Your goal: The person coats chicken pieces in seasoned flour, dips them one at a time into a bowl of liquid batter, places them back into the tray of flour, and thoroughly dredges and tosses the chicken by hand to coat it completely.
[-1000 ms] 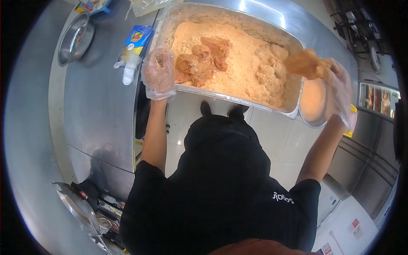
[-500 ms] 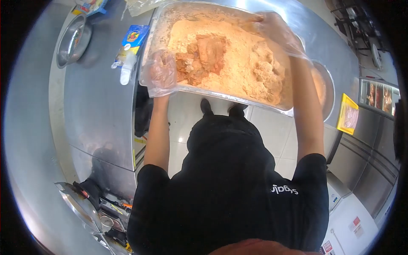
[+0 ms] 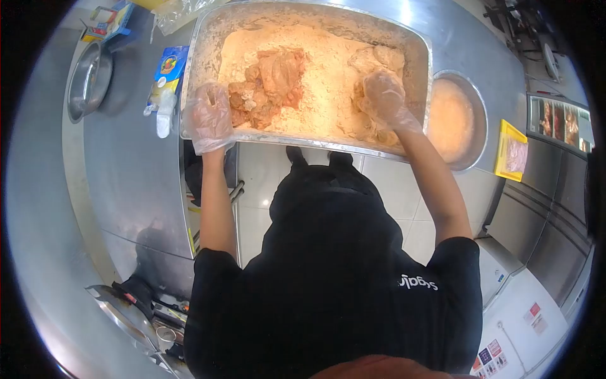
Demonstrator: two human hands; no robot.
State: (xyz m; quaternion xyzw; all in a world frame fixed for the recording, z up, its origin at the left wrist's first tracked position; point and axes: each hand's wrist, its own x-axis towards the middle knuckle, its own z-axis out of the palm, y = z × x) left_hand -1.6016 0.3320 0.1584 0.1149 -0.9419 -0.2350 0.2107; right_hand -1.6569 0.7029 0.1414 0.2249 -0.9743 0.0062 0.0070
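Note:
A large metal tray (image 3: pixel 303 140) holds orange-tinted flour (image 3: pixel 325 76). Wet, reddish-brown marinated meat pieces (image 3: pixel 278 72), which look like chicken, lie heaped in its left half. My left hand (image 3: pixel 211 117), in a clear plastic glove, is at the front left corner over the rim, beside the wet pieces. Its fingers are curled, and what they hold, if anything, is hidden. On the right side of the tray, my gloved right hand (image 3: pixel 384 98) closes over a flour-coated chicken piece (image 3: pixel 358 100). More coated pieces (image 3: pixel 382 58) lie just behind it.
A round metal bowl with orange flour (image 3: pixel 449 117) stands right of the tray. Farther right is a yellow tray (image 3: pixel 510 151). On the left are a blue and yellow packet (image 3: pixel 167 69), a white bottle-like object (image 3: pixel 165 114) and a steel bowl (image 3: pixel 89 79). A plastic bag (image 3: pixel 183 14) lies behind.
My right hand has come from the tray's far right rim down onto the coated pieces. My left hand stays at the front left corner. The whole view has shifted slightly.

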